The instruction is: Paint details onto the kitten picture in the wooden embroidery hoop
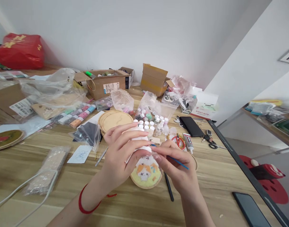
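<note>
My left hand [123, 149] is wrapped round a smooth white object [144, 148], largely covered by the fingers, so its kind is not plain. Pinched in my right hand [177, 160] is a thin blue stick [179, 162], its tip close to the left fingertips. Something small and transparent seems to be at the right fingertips, too blurred to name. Below both hands lies a round picture [144, 173] with a white and orange cat-like figure on yellow, partly hidden. A dark slim tool [168, 187] rests beside it.
White-capped bottles [151, 124] and stacked wooden discs [115, 119] stand behind my hands. To the right are red-handled pliers [179, 142], a glue tube [188, 142], a black wallet [191, 126], keys [207, 138] and a phone [250, 209]. Cardboard boxes [108, 85] line the wall. A white cable [48, 192] crosses the left.
</note>
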`<state>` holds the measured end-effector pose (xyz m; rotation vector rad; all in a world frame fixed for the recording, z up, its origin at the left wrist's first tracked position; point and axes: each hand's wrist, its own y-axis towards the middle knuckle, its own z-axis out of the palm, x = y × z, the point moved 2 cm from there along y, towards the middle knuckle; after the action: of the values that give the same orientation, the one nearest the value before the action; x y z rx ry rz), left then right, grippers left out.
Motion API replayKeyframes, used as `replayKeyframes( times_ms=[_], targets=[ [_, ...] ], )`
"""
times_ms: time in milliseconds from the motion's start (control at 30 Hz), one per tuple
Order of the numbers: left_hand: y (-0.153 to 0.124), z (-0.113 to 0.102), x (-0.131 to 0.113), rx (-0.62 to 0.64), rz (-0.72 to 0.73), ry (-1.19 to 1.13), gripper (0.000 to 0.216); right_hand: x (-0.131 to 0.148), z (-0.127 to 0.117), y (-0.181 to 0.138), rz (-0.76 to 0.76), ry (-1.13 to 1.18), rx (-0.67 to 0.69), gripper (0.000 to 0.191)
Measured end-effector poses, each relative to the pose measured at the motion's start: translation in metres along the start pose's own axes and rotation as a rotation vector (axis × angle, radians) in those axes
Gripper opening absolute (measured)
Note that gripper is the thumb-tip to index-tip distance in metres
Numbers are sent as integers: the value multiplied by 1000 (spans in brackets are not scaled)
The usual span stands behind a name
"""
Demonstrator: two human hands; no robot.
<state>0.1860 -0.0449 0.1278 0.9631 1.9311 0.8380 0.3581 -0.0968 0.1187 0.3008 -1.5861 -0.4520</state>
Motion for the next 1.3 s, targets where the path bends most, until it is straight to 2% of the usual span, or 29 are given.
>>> replayKeyframes(
  times_ms=[133,233,467,533,600,700,833,1133,1300],
  targets=[
    [-1,-3,-4,-97,61,30,14,6,0,-2,-49,-31,71,24],
    [-3,-3,-5,-108,57,60,16,6,2,-2,-35,-41,102,25],
    [-6,-2,3,-176,53,247,13,-1,1,-2,37,9,84,22],
    [-3,-4,9,-225,-12,242,13,0,-1,-3,14,21,74,21],
    [0,-8,15,-250,-130,170,13,4,-2,-5,-74,-47,46,25],
    [3,-9,16,-147,-274,-31,18,10,3,-7,-302,-281,10,46],
    [4,-8,3,-15,-326,-234,24,12,13,-8,-541,-520,41,64],
    [3,-10,-2,22,-453,-362,23,2,11,-12,-655,-713,77,71],
    [4,-14,-5,32,-325,-278,22,-4,11,-13,-679,-815,81,69]
  ],
)
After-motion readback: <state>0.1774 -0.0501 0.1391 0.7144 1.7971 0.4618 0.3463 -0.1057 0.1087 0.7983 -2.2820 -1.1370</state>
